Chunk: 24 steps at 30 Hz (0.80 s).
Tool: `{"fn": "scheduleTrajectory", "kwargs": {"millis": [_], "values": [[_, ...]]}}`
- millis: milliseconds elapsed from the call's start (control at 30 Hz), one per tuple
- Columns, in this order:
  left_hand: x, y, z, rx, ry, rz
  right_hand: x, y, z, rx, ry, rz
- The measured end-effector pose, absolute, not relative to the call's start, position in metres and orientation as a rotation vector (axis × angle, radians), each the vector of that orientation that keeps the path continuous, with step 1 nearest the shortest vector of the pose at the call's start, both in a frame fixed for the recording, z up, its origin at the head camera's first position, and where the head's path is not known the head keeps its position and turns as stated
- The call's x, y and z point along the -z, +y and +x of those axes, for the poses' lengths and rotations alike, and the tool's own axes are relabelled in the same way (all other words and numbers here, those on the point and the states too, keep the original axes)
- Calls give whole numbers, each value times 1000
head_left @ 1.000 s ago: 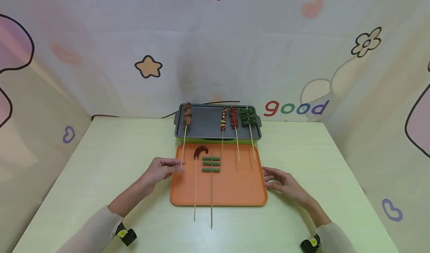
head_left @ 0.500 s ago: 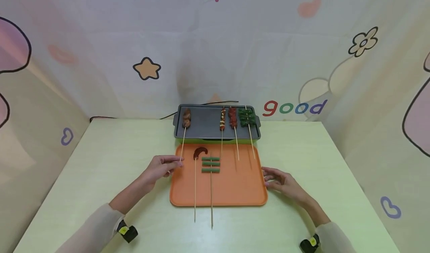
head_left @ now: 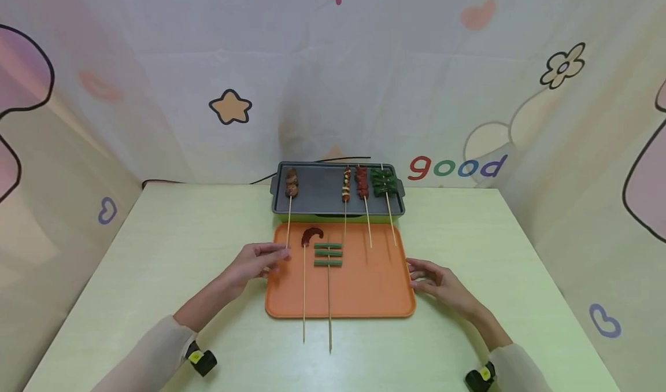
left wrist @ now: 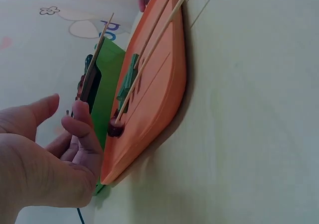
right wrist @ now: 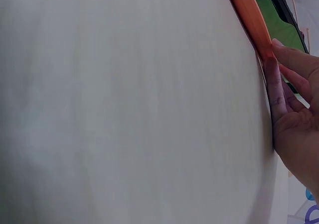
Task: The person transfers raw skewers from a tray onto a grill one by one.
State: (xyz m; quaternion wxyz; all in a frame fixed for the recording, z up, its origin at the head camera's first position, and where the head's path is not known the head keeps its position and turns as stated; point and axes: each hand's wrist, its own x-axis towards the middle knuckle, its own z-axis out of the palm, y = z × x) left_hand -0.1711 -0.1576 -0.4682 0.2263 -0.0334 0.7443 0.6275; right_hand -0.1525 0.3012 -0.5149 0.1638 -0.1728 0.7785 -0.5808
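While the left hand [head_left: 255, 263] is gripping nothing, its fingers parted, the brown meat skewer [head_left: 292, 185] is resting on the grill [head_left: 317, 187], near frame centre. Lower right, the right hand [head_left: 439, 283] is touching the orange tray [head_left: 369, 291] with relaxed fingers.

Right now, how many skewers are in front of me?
6. With food on the grill, left to right: a brown skewer, a red-and-white one, a red one and a leafy green one. Lying on the orange tray: a curved dark one and one with green sticks.

Pale sleeves [head_left: 148, 354] meet black, yellow-marked wrist devices [head_left: 203, 362].
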Motion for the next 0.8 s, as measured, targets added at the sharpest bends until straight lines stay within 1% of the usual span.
{"fn": "scheduleTrajectory", "kwargs": {"millis": [100,233,400,600,800], "values": [[465,-159,-152,-1717,2018,-56,512,298,-151,1665,2230,-512],[461,-160,-115,-1689,1921,52,509,297,-148,1666,2255,-518],[472,-156,-81,-1666,1815,108,508,301,-147,1659,2262,-503],[485,-144,-56,-1688,1720,76,507,305,-145,1650,2295,-511],[487,-133,-44,-1755,1618,1,512,302,-149,1652,2274,-543]]}}
